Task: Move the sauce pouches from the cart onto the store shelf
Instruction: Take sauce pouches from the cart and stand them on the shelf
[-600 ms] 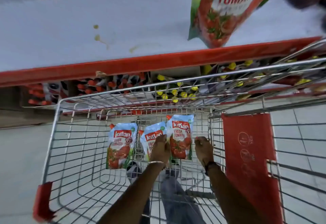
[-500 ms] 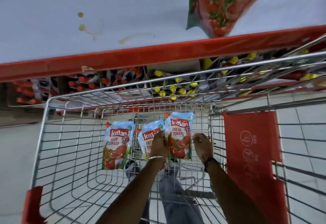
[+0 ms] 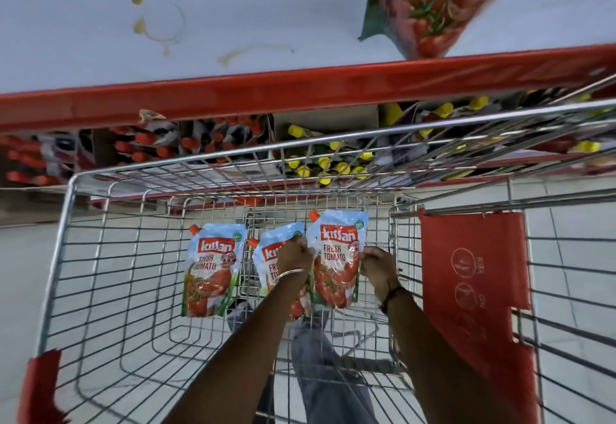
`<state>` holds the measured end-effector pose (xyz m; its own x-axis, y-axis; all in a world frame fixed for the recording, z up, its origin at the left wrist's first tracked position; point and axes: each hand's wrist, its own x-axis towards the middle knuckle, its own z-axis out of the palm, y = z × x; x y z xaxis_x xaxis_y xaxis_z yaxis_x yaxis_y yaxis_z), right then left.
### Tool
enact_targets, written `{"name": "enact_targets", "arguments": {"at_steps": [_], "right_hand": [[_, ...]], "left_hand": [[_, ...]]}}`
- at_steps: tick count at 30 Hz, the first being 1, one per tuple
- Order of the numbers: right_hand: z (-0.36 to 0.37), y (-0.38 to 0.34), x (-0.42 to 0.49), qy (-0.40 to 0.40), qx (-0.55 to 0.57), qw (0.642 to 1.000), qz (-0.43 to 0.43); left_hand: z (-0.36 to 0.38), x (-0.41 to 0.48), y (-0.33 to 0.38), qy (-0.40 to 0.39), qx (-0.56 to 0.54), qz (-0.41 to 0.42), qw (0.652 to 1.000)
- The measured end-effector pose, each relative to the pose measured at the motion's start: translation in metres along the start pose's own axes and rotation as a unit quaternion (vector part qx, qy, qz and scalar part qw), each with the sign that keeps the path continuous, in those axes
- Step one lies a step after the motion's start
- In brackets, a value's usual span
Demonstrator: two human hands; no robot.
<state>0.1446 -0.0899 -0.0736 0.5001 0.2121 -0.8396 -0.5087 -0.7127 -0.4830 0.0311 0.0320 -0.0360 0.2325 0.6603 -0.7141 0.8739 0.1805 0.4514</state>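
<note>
Three tomato sauce pouches lie on the floor of the wire cart [image 3: 100,273]. The right pouch [image 3: 335,273] is pinched on both sides: my left hand [image 3: 295,253] grips its left edge and my right hand [image 3: 376,265] grips its right edge. The middle pouch [image 3: 268,257] lies partly hidden under my left hand and forearm. The left pouch [image 3: 210,270] lies apart, untouched. Another pouch [image 3: 430,0] stands on the white shelf [image 3: 233,6] at the upper right, above the shelf's red front edge [image 3: 300,86].
A lower shelf holds red-capped bottles [image 3: 143,146] and yellow-capped bottles [image 3: 320,163] just beyond the cart's front rim. A red child-seat flap [image 3: 473,273] hangs at the cart's right. Yellowish stains [image 3: 143,23] mark the white shelf. A red handle end [image 3: 41,387] sits bottom left.
Both hands have closed in on the right pouch's edges and it has shifted slightly up. The view has tilted down, so the shelf pouch shows less of its top.
</note>
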Motion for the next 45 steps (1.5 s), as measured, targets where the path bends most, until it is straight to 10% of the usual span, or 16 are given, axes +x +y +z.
{"name": "enact_targets", "arguments": {"at_steps": [21, 35, 45], "right_hand": [[-0.008, -0.156, -0.28, -0.181, 0.106, 0.917, -0.34], [0.017, -0.304, -0.358, 0.067, 0.048, 0.819, -0.567], [0.054, -0.316, -0.31, 0.126, 0.109, 0.855, -0.49]], "left_hand": [[-0.218, -0.193, 0.042, 0.162, -0.178, 0.229, 0.943], [-0.346, -0.228, 0.155, 0.274, -0.216, 0.368, 0.862], [-0.34, -0.194, 0.167, 0.28, -0.16, 0.326, 0.889]]}}
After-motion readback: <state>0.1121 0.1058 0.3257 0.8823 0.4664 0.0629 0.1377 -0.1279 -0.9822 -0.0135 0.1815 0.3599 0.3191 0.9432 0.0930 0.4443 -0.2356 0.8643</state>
